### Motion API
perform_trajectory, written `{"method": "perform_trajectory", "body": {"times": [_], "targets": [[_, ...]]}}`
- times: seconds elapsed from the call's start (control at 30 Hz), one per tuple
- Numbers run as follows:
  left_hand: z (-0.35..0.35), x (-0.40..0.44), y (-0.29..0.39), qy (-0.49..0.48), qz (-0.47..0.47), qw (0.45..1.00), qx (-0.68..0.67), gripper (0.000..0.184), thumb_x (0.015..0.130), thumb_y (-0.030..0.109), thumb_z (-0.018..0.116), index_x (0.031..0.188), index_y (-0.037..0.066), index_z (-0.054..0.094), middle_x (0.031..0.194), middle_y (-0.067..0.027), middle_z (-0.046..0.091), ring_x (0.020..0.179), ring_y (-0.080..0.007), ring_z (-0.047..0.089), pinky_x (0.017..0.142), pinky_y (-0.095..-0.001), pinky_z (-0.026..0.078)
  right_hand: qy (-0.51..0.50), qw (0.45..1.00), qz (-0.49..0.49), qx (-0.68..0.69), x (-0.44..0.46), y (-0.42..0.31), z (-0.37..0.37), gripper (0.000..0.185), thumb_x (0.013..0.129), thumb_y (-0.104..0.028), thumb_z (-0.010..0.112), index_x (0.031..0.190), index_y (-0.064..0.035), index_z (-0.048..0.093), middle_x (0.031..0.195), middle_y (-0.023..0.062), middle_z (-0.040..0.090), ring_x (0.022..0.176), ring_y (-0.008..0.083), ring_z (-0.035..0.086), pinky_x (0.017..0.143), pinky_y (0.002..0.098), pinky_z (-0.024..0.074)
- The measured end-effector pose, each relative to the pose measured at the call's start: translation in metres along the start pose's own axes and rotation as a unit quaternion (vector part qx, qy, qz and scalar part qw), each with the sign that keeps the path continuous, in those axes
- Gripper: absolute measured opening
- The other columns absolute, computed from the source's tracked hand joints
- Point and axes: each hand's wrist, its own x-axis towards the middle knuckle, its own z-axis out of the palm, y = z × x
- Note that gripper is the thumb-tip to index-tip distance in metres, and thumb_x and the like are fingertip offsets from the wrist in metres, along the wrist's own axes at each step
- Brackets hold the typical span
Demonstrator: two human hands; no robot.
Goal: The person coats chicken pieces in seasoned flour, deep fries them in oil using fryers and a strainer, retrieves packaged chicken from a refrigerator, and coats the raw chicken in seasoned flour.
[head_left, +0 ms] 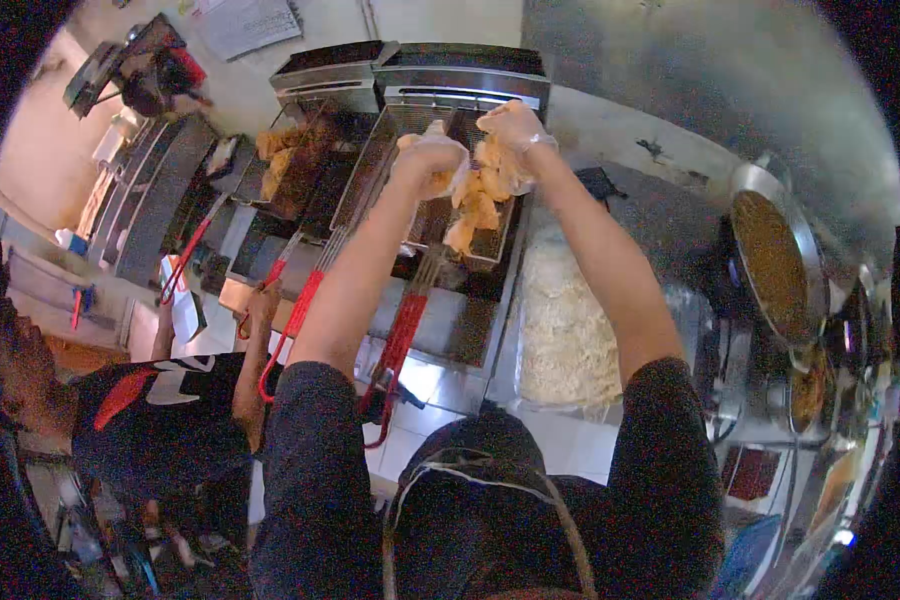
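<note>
My left hand (434,162), in a clear plastic glove, is over the fryer with its fingers curled around a golden breaded piece (442,184). To its right, my gloved right hand (516,128) is above a wire frying basket (492,262), its fingers bent downward; what they hold, if anything, is hidden. Several golden breaded pieces (478,208) lie in this basket below my right hand. Another wire basket (365,180) sits beside it, under my left forearm. Red-covered basket handles (406,325) stick out toward me.
At left, a co-worker's hand (261,303) is at a red handle; a basket there holds browned pieces (278,170). Right of the fryer stands a clear tub with pale, floury contents (568,325). Farther right is a large metal pan (812,262) with brown contents.
</note>
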Motion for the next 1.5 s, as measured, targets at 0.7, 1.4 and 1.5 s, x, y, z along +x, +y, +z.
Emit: {"method": "perform_trajectory", "body": {"times": [0.7, 1.4, 1.5], "targets": [[0.361, -0.343, 0.247, -0.431, 0.211, 0.846, 0.233, 0.027, 0.066, 0.023, 0.057, 0.087, 0.006, 0.063, 0.083, -0.0181, 0.064, 0.072, -0.0283, 0.062, 0.06, -0.0412, 0.048, 0.211, 0.648, 0.058, 0.729, -0.755, 0.077, -0.051, 0.02, 0.082, -0.021, 0.058, 0.094, -0.0055, 0.056, 0.087, 0.0091, 0.057, 0.079, 0.025, 0.055, 0.076, 0.0361, 0.0471], [1.075, -0.661, 0.591, -0.618, 0.509, 0.569, 0.188, 0.028, 0.062, 0.015, 0.061, 0.086, 0.003, 0.057, 0.077, -0.0151, 0.06, 0.074, -0.0258, 0.061, 0.063, -0.0357, 0.051, 0.741, 0.493, -0.011, 0.455, -1.308, 0.184, -0.326, 0.033, 0.091, -0.023, 0.044, 0.119, -0.0053, 0.048, 0.114, 0.0107, 0.056, 0.089, 0.0145, 0.058, 0.077, 0.0239, 0.0512], [1.128, -0.655, 0.684, -0.527, 0.405, 0.743, 0.078, 0.051, 0.055, 0.009, 0.067, 0.103, 0.004, 0.05, 0.085, -0.0146, 0.058, 0.087, -0.0273, 0.059, 0.071, -0.0357, 0.049, 0.762, 0.509, 0.078, 0.392, -1.315, 0.221, -0.401, 0.032, 0.09, -0.021, 0.045, 0.118, -0.005, 0.047, 0.121, 0.0129, 0.05, 0.092, 0.012, 0.056, 0.08, 0.0236, 0.0505]]}}
